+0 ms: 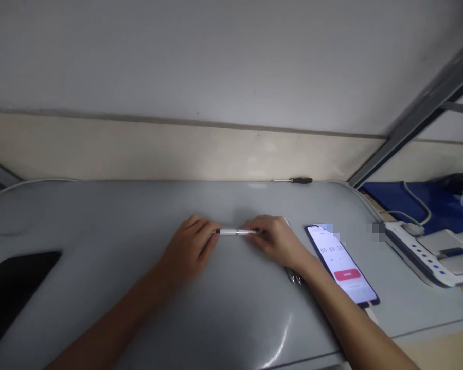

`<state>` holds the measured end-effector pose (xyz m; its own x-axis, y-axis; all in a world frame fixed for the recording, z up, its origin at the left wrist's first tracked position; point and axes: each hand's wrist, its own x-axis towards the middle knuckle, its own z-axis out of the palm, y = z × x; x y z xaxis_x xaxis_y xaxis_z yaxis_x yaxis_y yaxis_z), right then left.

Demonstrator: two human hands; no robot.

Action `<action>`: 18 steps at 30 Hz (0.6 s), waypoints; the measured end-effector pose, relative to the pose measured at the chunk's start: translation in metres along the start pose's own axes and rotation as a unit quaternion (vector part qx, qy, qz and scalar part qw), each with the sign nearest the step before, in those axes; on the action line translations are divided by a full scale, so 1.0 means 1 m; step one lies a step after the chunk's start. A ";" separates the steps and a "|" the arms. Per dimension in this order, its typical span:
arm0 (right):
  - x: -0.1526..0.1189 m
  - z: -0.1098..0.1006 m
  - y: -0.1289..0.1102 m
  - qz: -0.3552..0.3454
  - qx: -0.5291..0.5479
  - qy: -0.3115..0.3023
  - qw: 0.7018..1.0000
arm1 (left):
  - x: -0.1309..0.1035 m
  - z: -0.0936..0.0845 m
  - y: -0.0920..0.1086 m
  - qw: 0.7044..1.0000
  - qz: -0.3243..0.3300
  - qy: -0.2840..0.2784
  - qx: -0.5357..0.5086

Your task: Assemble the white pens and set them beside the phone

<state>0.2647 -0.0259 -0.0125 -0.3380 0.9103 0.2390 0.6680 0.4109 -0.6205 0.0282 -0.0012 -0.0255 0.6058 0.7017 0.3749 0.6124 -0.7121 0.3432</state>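
Observation:
A slim white pen (227,232) with a silver band lies level between my two hands, above the grey table (231,308). My left hand (193,244) is closed on its left end, thumb below and fingers above. My right hand (272,237) pinches the silver right end. Both tips of the pen are mostly hidden by the fingers. Partly covered by my right wrist, a shiny metal object (293,276) rests on the table; its kind cannot be made out.
Right of my forearm lies a phone (343,264) showing a timer, with a cable plugged in. A screwdriver (301,180) lies along the back wall. A white power strip (424,257) with chargers stands far right. A black flat object (19,282) is at left.

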 end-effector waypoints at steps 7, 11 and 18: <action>0.000 0.003 0.004 -0.020 0.005 0.053 0.998 | 0.000 0.000 -0.001 1.000 -0.009 0.002 -0.006; 0.000 0.003 0.010 0.006 -0.031 0.084 0.996 | -0.001 0.000 -0.003 1.000 -0.008 0.016 0.003; 0.000 -0.005 0.016 0.041 -0.068 0.099 0.992 | -0.001 0.001 -0.012 1.000 -0.019 0.016 0.012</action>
<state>0.2786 -0.0191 -0.0180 -0.1510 0.9277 0.3414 0.7760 0.3252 -0.5405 0.0212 0.0067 -0.0309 0.5653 0.7267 0.3902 0.6467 -0.6842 0.3372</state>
